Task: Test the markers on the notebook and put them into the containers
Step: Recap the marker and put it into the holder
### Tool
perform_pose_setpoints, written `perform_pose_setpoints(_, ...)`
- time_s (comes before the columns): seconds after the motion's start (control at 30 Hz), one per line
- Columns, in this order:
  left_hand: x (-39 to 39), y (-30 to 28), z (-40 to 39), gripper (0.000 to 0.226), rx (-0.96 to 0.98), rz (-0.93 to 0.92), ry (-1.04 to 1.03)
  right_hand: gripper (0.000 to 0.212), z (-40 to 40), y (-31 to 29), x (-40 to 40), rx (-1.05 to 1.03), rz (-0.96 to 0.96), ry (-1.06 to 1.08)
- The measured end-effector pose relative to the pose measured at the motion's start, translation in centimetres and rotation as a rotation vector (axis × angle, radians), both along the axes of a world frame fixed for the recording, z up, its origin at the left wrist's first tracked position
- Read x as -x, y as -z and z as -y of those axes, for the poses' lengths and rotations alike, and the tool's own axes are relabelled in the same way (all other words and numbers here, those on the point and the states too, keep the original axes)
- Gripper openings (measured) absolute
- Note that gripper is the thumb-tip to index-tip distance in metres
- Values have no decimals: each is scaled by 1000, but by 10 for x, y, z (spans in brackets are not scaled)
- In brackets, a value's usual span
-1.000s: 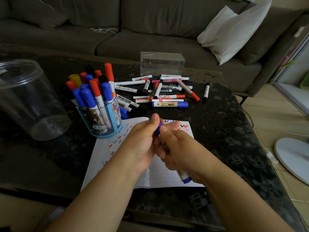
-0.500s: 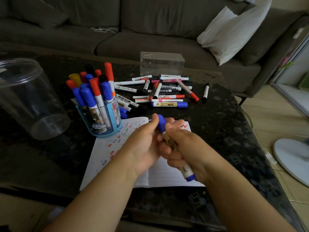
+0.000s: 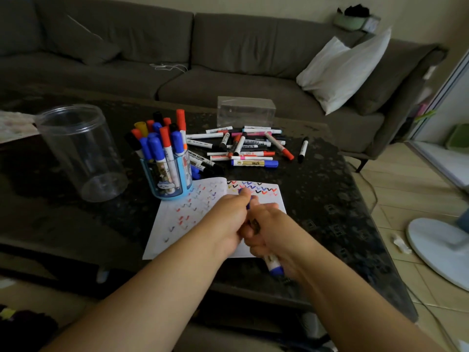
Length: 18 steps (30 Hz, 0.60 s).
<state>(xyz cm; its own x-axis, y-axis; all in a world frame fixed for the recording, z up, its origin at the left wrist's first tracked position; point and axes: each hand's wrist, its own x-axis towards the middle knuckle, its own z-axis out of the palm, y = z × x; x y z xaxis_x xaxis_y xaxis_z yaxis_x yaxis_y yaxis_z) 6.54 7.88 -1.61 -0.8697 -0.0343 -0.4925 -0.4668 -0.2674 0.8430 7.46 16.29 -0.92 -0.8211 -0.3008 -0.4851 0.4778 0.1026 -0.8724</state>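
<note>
Hands meet over the notebook point(image 3: 177, 224), both on one blue marker point(image 3: 272, 265). The right hand point(image 3: 274, 229) has its fingers wrapped round the barrel, whose blue tail sticks out below the grip toward the person; the left hand point(image 3: 228, 219) pinches the blue cap end just above it, thumb on top. Whether the cap is going on or coming off I cannot tell from how they stand. Under and beyond the grip the open pages carry many small ticks in red, blue and black, thickest along the top of the right page, so a good deal of testing looks done. To the left of the grip and a little past it, the blue cup point(image 3: 167, 184) stands touching the notebook's far corner and is packed with upright markers, which I take for the ones already sorted. Further left the clear jar point(image 3: 78, 153) holds nothing that I can see, and the clear box point(image 3: 246, 110), well beyond the grip on the dark bench point(image 3: 330, 199), looks empty too. Between the box and the notebook lies a loose pile point(image 3: 243, 148) of markers, a good dozen or more, apparently still to be tried. By my reckoning the job is about half done, with the held marker next to be put away.
</note>
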Motion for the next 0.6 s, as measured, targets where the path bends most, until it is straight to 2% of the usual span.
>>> perform_pose_setpoints(0.1, -9, -8, -3, 30, 26, -33, -75, 24, -13, -7, -19, -606, -411, -224)
perform_pose_setpoints(0.17, -8, -17, 12, 35, 58, -134, -217, 27, -21, -4, -39, -754, -600, -271)
perform_pose_setpoints(0.23, -14, -25, 33, 26, 57, -186, -293, 39, -31, -2, -56, -784, -573, -246)
perform_pose_setpoints(0.3, -19, -23, 42, 20, 153, -148, -173, 42, -42, -1, -56, -694, -437, -159)
perform_pose_setpoints(0.37, -26, -12, 42, 25, 302, -137, -43, 41, -47, -3, -51, -464, -268, -85)
perform_pose_setpoints(0.47, -33, 2, 39, 29, 434, -146, -27, 31, -41, -13, -44, -110, -43, 30)
perform_pose_setpoints(0.53, -32, 6, 40, 30, 527, -146, -26, 22, -37, -15, -35, -47, -29, 43)
perform_pose_setpoints(0.6, -31, 10, 39, 17, 628, -171, 0, 27, -37, -15, -26, -33, -65, 48)
